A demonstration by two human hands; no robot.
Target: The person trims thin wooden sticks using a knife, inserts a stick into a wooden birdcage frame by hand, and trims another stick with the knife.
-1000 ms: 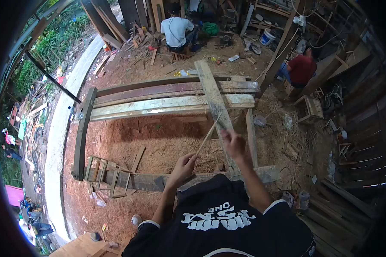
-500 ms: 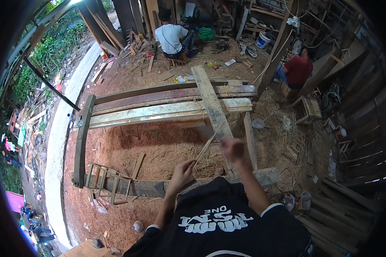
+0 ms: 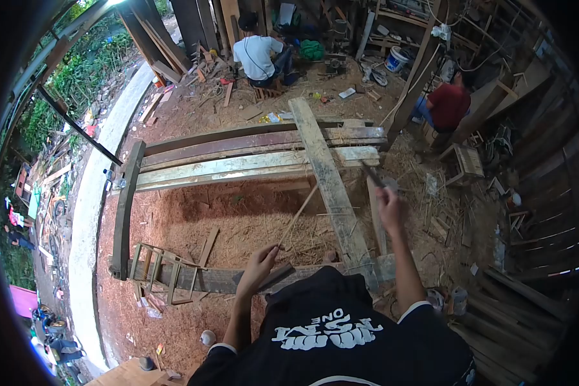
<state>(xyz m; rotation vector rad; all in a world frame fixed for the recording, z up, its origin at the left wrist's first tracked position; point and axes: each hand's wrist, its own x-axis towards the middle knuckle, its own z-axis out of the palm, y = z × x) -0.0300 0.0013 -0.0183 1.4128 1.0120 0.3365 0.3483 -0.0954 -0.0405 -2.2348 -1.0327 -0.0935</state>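
Stick [image 3: 298, 215], thin and pale, slants over the ground [image 3: 244, 215], near end pinched in the left hand [image 3: 262, 264], tip just beside a slanting plank [image 3: 329, 174]. Right of it, the right hand [image 3: 390, 209] is curled around a dark, blurred tool [image 3: 372, 175]. Long beams [image 3: 219, 165] lie beyond.

So the long beams [image 3: 225, 165] lie side by side across the far half, with a crossbeam [image 3: 128, 206] at their left end. A plank [image 3: 328, 174] sits over them near the right, slanting back to the near beam [image 3: 215, 281]. A small wooden frame [image 3: 174, 283] is on that one's left part. The stick [image 3: 297, 216] points from the left grip [image 3: 258, 265] toward the plank; the right grip [image 3: 391, 207] is right of it. Concrete strip [image 3: 93, 225] runs far left, one person [image 3: 256, 58] sits behind the beams, and a stool [image 3: 468, 161] is off right.
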